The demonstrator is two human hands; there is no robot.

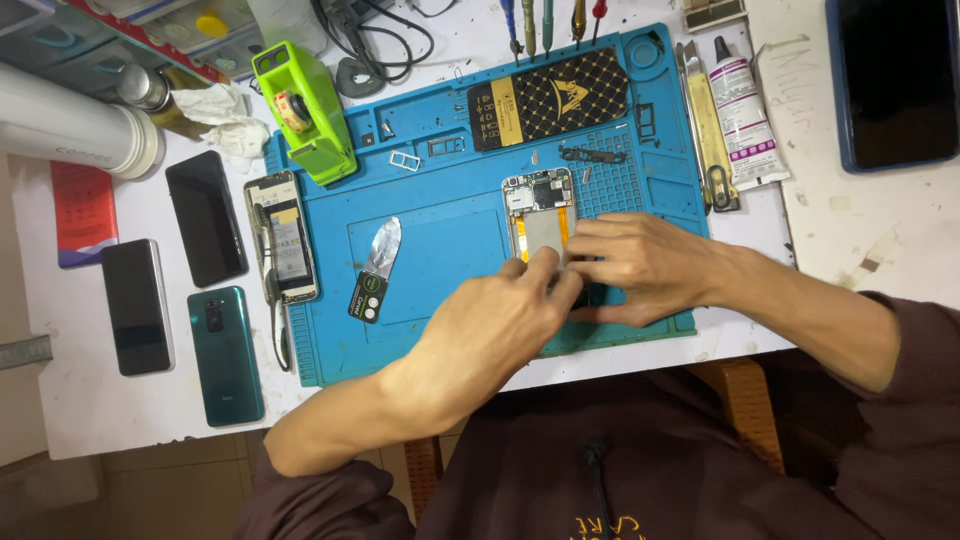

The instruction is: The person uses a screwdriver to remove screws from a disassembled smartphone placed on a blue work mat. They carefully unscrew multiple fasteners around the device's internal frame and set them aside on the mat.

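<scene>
Mid-disassembly of an opened phone [540,215], lying back-up near the middle of the blue repair mat [450,260] on the white desk [830,240]. Board and camera block exposed at the top end; grey battery area with orange strips either side just below. Left hand [505,320] over the lower half, fingers drawn together and pressing or pinching at the battery's lower edge; whether anything thin is nipped between them, cannot tell. Right hand [640,265] laid flat beside and partly over the lower right edge, fingers [590,240] close together, bracing the frame against the mat.

Judged step: working at the battery or a flex near it, body held steady. Next move likely calling for a slow, even pull or lift, with firm counter-pressure from the right hand and no bending of the cell.

Within reach: metal pry blade [380,255] lying left on the mat, green tape dispenser [305,110] at the mat's top-left corner, glue tube [745,115] to the right, another opened handset [282,240] and three closed phones [180,290] on the left.
</scene>
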